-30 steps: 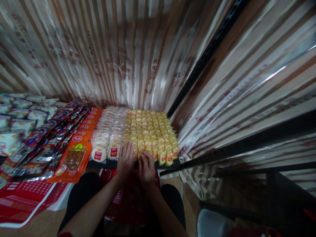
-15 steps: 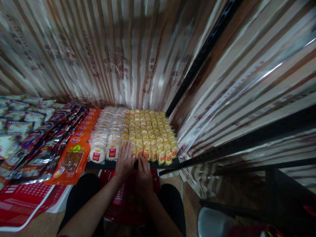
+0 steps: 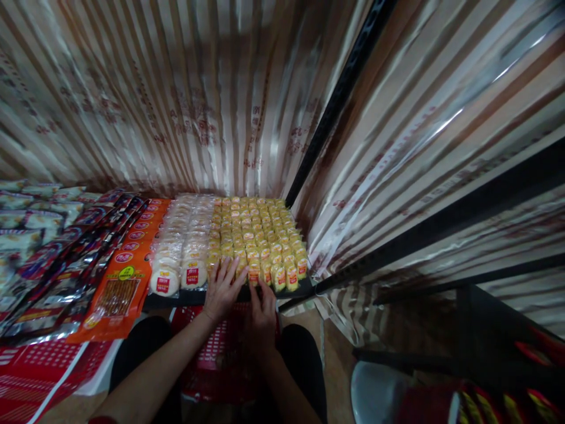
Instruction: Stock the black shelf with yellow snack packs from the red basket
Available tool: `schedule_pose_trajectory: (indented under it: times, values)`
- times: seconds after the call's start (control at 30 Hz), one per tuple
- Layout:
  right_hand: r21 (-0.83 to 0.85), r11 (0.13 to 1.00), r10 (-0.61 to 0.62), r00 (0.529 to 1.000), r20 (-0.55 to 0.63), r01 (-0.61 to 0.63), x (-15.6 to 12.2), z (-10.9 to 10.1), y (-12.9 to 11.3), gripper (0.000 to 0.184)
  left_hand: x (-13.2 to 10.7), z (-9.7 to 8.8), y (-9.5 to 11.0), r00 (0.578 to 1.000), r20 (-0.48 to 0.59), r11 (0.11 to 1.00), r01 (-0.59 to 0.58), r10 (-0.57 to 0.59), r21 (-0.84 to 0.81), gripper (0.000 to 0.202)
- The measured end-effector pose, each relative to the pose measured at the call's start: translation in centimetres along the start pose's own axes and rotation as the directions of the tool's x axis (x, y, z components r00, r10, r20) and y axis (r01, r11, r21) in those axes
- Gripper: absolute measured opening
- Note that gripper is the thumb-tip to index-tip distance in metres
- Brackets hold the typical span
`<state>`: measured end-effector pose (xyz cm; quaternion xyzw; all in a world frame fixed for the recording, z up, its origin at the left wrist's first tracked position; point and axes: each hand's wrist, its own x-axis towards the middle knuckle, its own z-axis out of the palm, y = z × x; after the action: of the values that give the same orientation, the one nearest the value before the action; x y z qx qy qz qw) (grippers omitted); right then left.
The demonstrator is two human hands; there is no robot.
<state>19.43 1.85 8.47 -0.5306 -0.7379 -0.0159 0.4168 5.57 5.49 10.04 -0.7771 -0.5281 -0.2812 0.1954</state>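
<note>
Below the front edge of the dark surface (image 3: 303, 289), between the knees, is a red basket (image 3: 216, 341). At that edge, the right hand (image 3: 263, 306) reaches its fingertips to the bottom of the front yellow packets (image 3: 253, 272); whether it pinches one cannot be told. The left hand (image 3: 223, 291), fingers slightly spread, rests on the front packets just left of it, hiding several. The packets lie directly ahead of both hands, long axes roughly upright, in rows running from front edge to rear edge; the right hand is nearer the uncovered ones. Leftward follow white round packets (image 3: 193, 274), an orange bag (image 3: 117, 288) and dark bags (image 3: 53, 306). A black post (image 3: 326, 123) bounds the rear right corner; a striped curtain (image 3: 176, 88) closes the rear.
</note>
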Motion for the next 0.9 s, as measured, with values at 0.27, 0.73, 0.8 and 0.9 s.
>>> schedule_pose_trajectory:
  times: [0.27,0.73,0.8,0.9]
  values:
    - [0.006,0.998,-0.064,0.997,0.032,0.064,-0.9,1.0,0.9,0.055,0.1,0.3,0.3,1.0,-0.008,1.0,0.024,-0.023,0.014,0.042]
    - [0.115,0.993,-0.031,1.0,-0.004,0.031,-0.3,-0.6,1.0,0.04,0.3,0.5,2.4,0.989,-0.068,0.988,-0.133,0.128,-0.074,0.039]
    - [0.084,0.996,0.047,0.997,-0.057,-0.043,-0.4,-1.6,1.2,0.035,0.5,0.5,3.2,0.986,-0.061,0.983,-0.16,0.154,-0.094,0.04]
    - [0.033,0.989,0.151,0.978,-0.146,-0.148,-0.4,-2.7,2.2,0.031,0.9,0.9,4.2,0.985,-0.052,0.982,-0.166,0.162,-0.094,0.039]
